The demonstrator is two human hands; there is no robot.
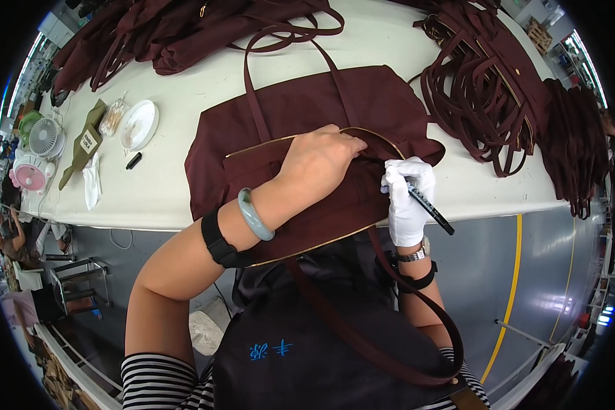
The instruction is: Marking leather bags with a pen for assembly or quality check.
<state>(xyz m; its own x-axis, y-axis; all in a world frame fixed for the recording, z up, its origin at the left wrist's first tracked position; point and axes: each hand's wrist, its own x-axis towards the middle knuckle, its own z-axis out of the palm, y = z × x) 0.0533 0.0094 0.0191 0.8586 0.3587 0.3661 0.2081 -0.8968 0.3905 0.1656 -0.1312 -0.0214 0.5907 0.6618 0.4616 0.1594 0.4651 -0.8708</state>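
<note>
A maroon fabric tote bag lies on the white table in front of me, its brass zipper undone and its mouth spread wide. One strap lies on the table side; the other hangs over my dark apron. My bare left hand, with a jade-coloured bangle on the wrist, grips the far zipper edge, fingertips partly hidden in the fold. On my right hand is a white glove. It holds a dark marker pen that slants down to the right, while its fingertips touch the bag's opening at the right end.
Piled maroon bags lie at the back left, more at the right. On the left are a white dish, a black pen cap, cotton swabs, a white glove, an olive fabric piece and small fans.
</note>
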